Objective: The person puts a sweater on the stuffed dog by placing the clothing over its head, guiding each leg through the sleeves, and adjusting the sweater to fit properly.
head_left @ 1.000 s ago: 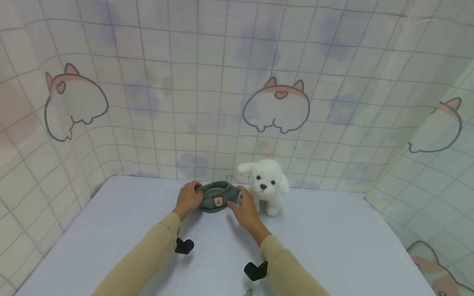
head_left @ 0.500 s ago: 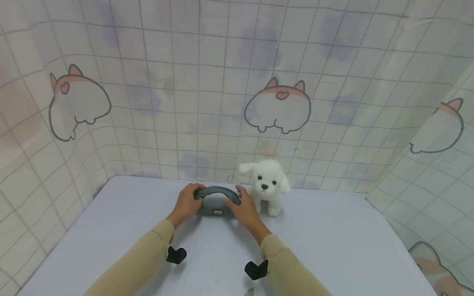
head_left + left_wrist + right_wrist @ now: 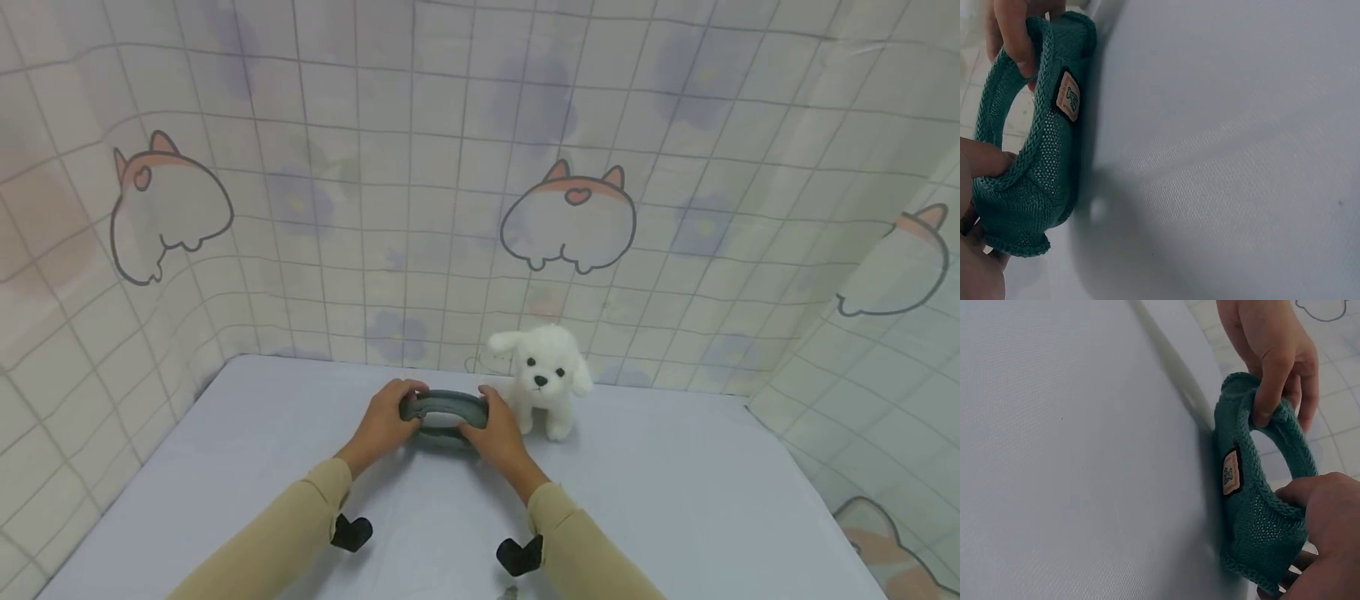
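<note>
Head view: two hands hold a teal knitted piece between them, low at the far side of a white table. The left hand grips one end and the right hand the other, with its opening turned toward the camera. Whether the knit touches the table is unclear. A white plush dog stands upright just beside the right hand; a careless sideways swing could tip it over.

Left wrist view: the left thumb hooks over the rolled rim into the opening, its fingers outside. A small pinkish patch with a dark border sits on the side facing the table. The knit looks soft, so if either hand loosened, that end would probably sag and the opening could close up.

Right wrist view: the right thumb reaches inside the opening too, fingers curled below; the left hand pinches the far end. Pulling the hands apart too hard could stretch the rim or make the edge slip from under a thumb.
</note>
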Demonstrator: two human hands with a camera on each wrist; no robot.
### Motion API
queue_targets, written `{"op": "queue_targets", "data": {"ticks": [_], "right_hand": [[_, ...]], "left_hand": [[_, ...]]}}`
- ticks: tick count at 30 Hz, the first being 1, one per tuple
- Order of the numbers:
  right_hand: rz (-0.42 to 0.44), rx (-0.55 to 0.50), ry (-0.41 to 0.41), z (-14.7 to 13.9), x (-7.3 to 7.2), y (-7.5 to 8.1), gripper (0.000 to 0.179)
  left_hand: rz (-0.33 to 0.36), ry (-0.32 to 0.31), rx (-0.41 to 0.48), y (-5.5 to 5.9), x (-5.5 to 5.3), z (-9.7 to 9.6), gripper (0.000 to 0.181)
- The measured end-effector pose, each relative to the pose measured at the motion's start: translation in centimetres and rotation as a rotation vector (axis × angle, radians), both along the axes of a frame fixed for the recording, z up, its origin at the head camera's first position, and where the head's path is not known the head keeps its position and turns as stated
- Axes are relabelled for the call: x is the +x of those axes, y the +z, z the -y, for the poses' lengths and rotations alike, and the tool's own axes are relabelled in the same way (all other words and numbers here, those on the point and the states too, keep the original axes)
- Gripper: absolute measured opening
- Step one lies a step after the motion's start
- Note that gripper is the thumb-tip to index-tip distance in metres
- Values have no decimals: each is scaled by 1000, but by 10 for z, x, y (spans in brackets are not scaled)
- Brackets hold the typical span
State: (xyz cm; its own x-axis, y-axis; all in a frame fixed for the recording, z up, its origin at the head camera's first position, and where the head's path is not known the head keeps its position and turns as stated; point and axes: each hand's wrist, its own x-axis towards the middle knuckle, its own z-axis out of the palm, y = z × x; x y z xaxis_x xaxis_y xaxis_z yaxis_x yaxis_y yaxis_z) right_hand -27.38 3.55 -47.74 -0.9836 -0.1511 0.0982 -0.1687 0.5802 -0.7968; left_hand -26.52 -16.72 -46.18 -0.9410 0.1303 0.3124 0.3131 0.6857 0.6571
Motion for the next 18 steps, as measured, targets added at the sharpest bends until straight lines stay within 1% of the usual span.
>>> {"op": "queue_targets", "data": {"ticks": [2,4,8,10,13,15,18], "right_hand": [[0,-2,-7,-1,1,0,65],[8,-5,-17,-1,2,0,62],[-10,-12,-16,-2,5,1,55],[-26,-9,-5,-3,6,1,53],[-66,-2,12,-3,8,1,50],[-102,10,18,-4,9,1,48],[-136,-7,19,-5,11,3,47]], "left_hand": [[12,1,-17,0,0,-1,47],[40,1,-34,-1,0,-1,48],[79,-10,-74,-3,0,-1,57],[93,-32,-95,-4,0,-1,64],[124,-90,-97,-3,-1,0,70],[145,-129,-100,-2,-1,1,72],[178,-161,-92,-1,-1,1,73]]}}
